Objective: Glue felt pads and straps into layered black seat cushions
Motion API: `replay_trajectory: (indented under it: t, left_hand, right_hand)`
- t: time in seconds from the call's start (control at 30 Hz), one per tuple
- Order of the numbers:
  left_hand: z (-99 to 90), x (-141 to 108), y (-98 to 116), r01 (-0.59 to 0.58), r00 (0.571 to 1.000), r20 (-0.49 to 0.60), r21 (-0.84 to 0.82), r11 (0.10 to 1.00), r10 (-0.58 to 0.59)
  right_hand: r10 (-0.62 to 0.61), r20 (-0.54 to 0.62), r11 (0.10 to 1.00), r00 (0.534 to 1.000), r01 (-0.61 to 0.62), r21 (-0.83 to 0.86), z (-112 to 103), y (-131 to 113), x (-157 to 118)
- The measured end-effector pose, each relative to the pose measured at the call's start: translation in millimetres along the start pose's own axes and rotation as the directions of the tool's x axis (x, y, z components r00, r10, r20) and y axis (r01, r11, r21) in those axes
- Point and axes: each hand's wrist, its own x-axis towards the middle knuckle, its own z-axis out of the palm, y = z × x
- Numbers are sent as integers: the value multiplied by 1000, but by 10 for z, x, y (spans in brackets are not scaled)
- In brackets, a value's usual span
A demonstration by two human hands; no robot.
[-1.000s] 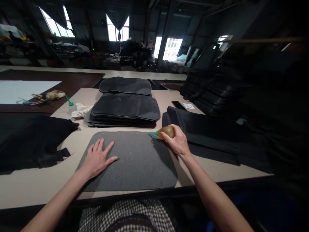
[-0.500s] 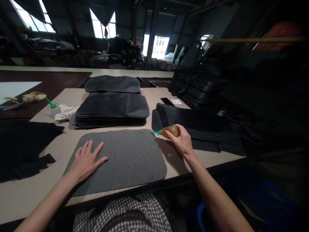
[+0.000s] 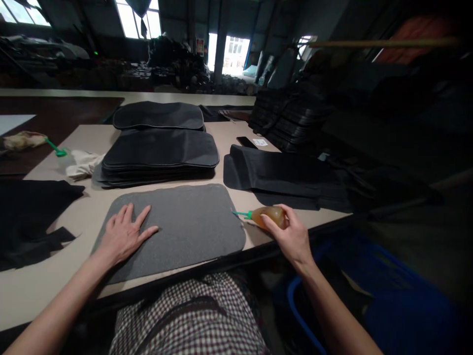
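Observation:
A grey felt-like panel (image 3: 192,227) with rounded corners lies flat on the table near its front edge. My left hand (image 3: 123,231) rests on the panel's left part, fingers spread and holding nothing. In my right hand (image 3: 293,234) is a squeeze bottle (image 3: 268,217) of amber liquid, lying nearly level. Its thin green nozzle points left, with the tip at the panel's right edge. Just behind the panel stands a stack of black panels (image 3: 158,153).
Black sheets (image 3: 277,172) lie at the right, behind my right hand. A phone (image 3: 246,142) and a white card (image 3: 260,142) sit farther back. Dark cut pieces (image 3: 33,217) cover the left side. A second green-capped bottle (image 3: 63,157) lies beside a pale cloth (image 3: 85,164).
The bottle's nozzle tip has moved from the panel's far right corner down along its right edge, toward me. My left hand stays on the panel. The whole view has shifted slightly.

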Motion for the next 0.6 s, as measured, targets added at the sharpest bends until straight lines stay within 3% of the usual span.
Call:
replay_trajectory:
  t: [0.23, 0.43, 0.53, 0.6]
  left_hand:
    - [43, 13, -41, 16, 1000, 17, -57, 998, -15]
    - [72, -7, -38, 24, 1000, -4, -53, 998, -24]
    - [81, -24, 14, 48, 999, -8, -40, 998, -49]
    - [6, -28, 55, 59, 998, 7, -70, 996, -58]
  right_hand:
    - [130, -26, 989, 991, -128, 68, -288, 153, -638]
    - [311, -9, 938, 950, -305, 167, -510, 163, -1032]
    - [417, 57, 865, 907, -416, 280, -564, 54, -1054]
    - [491, 187, 731, 851, -519, 443, -524, -72, -1021]
